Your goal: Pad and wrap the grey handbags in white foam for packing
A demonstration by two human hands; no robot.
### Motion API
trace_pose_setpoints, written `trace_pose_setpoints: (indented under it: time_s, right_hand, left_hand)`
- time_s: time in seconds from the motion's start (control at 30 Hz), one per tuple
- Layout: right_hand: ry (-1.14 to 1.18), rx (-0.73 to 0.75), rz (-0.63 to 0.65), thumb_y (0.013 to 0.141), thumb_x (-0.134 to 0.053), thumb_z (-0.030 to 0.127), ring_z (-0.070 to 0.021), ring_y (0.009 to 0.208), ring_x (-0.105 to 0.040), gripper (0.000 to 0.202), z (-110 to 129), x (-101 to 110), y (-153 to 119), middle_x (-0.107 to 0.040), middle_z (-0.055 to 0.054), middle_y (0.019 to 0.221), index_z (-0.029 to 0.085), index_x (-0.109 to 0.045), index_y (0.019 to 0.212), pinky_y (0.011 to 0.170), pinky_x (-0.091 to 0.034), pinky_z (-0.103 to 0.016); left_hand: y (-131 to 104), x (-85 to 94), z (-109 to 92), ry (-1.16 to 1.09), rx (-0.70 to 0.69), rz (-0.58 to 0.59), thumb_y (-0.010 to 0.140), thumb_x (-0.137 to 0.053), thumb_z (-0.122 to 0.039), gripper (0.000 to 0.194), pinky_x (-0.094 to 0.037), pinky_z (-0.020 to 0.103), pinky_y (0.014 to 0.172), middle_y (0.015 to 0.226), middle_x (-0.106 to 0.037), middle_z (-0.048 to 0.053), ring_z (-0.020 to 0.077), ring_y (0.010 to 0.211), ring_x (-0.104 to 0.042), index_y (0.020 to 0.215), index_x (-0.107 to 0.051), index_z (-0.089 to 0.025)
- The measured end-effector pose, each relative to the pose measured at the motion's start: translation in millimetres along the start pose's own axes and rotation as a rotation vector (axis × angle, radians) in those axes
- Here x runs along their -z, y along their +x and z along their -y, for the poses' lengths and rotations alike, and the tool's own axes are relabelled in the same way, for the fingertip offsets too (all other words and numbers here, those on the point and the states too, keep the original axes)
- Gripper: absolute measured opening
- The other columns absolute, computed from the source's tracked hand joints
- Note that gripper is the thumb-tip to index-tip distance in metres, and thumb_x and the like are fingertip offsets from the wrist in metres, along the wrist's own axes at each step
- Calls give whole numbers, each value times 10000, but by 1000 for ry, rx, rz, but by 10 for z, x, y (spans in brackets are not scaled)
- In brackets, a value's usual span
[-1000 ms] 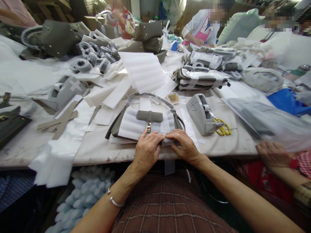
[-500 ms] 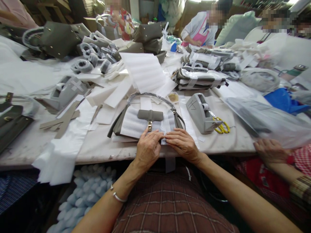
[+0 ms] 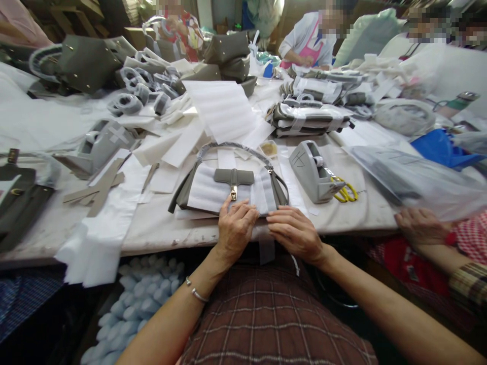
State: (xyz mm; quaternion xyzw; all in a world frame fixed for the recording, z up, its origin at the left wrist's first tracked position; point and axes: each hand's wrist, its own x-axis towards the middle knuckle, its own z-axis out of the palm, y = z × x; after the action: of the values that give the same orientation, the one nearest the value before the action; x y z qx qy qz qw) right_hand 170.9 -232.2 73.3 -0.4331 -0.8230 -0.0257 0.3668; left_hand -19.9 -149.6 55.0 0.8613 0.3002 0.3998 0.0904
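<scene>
A grey-green handbag (image 3: 243, 176) lies in front of me, its front covered with white foam sheet (image 3: 205, 188) and its handle wrapped in clear film. A gold clasp (image 3: 233, 193) hangs from the flap strap. My left hand (image 3: 236, 225) rests on the bag's lower front edge just below the clasp, index finger stretched towards it and the others slightly bent. Close to the lower right edge is my right hand (image 3: 294, 230), its fingers extended side by side and pointing left. Neither hand visibly grips anything; the undersides of the fingers are hidden.
Right of the bag stands a grey tape dispenser (image 3: 314, 172) with yellow-handled scissors (image 3: 346, 189) beside it. Another dispenser (image 3: 104, 144) and foam strips (image 3: 95, 238) lie left. A co-worker's hand (image 3: 422, 227) is by a plastic-wrapped item (image 3: 411, 175). More wrapped bags (image 3: 308, 120) lie behind.
My right hand has slid a little right and down, widening the gap between my hands. The left hand stays at the lower edge below the clasp. The whole view has shifted slightly.
</scene>
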Motion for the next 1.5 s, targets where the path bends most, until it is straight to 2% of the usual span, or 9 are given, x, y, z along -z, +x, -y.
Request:
trace_pose_setpoints:
  time_s: [0.17, 0.23, 0.47, 0.63, 0.8, 0.93, 1.03, 1.27, 1.5]
  right_hand:
    - [-200, -31, 253, 915, -603, 200, -264, 1240, -571, 398, 137, -28, -446, -682, -96, 1260, 211, -591, 1313, 1053, -456, -473]
    - [-287, -63, 255, 938, -534, 173, -285, 1246, -557, 416, 134, -158, -501, -650, -113, 1313, 191, -569, 1352, 1055, -435, -504]
    - [-12, -87, -6, 931, -504, 83, -198, 946, -674, 276, 175, -425, -169, -753, -66, 973, 196, -687, 1104, 835, -524, -358]
    - [2, -129, 56, 930, -488, 108, -193, 809, -670, 254, 305, -342, -4, -743, -67, 857, 181, -711, 1026, 731, -508, -338]
    - [26, -100, 142, 954, -494, 124, -179, 820, -664, 228, 316, -94, 183, -745, -53, 879, 184, -695, 1043, 741, -478, -330]
    - [-77, -42, 162, 987, -479, 173, -200, 970, -657, 238, 209, 65, 407, -753, -59, 1048, 216, -677, 1111, 846, -432, -377]
    - [-60, -39, 230, 978, -495, 162, -187, 938, -668, 221, 78, 98, 537, -754, -61, 1043, 206, -670, 1106, 849, -430, -362]
    - [27, -108, 499, 901, -629, 177, -178, 797, -676, 141, -264, 112, 786, -749, -32, 881, 205, -717, 1007, 745, -461, -301]
    - [193, -272, 431, 934, -631, 308, -139, 751, -645, 189, -510, -44, 820, -688, -22, 797, 219, -755, 823, 700, -492, -236]
  left_hand:
    - [-16, -3, 4, 0, -8, -12, 948, -598, -187, 51, -304, 482, 1140, 938, -747, -22, 198, 1080, -664, 939, -632, -224]
    - [-16, -2, 0, 2, -7, -10, 949, -597, -190, 49, -303, 485, 1143, 940, -746, -18, 198, 1083, -663, 940, -631, -224]
    - [-4, -2, -8, 7, 0, -30, 941, -606, -187, 50, -323, 485, 1125, 924, -746, -6, 204, 1071, -665, 927, -640, -222]
    - [-40, -14, -13, 14, -9, -29, 944, -601, -192, 58, -320, 480, 1131, 917, -745, -5, 198, 1073, -665, 922, -649, -218]
    - [-69, 43, -28, -11, -37, -20, 950, -565, -157, 107, -327, 479, 1132, 928, -750, -6, 197, 1090, -663, 919, -646, -219]
    - [-64, 164, -35, -68, -32, 81, 918, -529, -110, 177, -294, 515, 1166, 1026, -742, 28, 224, 1161, -628, 1003, -643, -215]
    - [-37, 223, -48, -106, -4, 135, 872, -571, -154, 192, -268, 534, 1184, 1063, -728, 49, 250, 1187, -609, 1049, -627, -204]
    - [73, 84, -106, 9, 79, -11, 903, -550, -153, 103, -384, 483, 1093, 851, -703, 46, 206, 916, -676, 815, -586, -192]
    - [102, 8, -113, 81, 133, -39, 906, -553, -153, 119, -421, 455, 1056, 767, -658, 10, 175, 822, -661, 797, -545, -201]
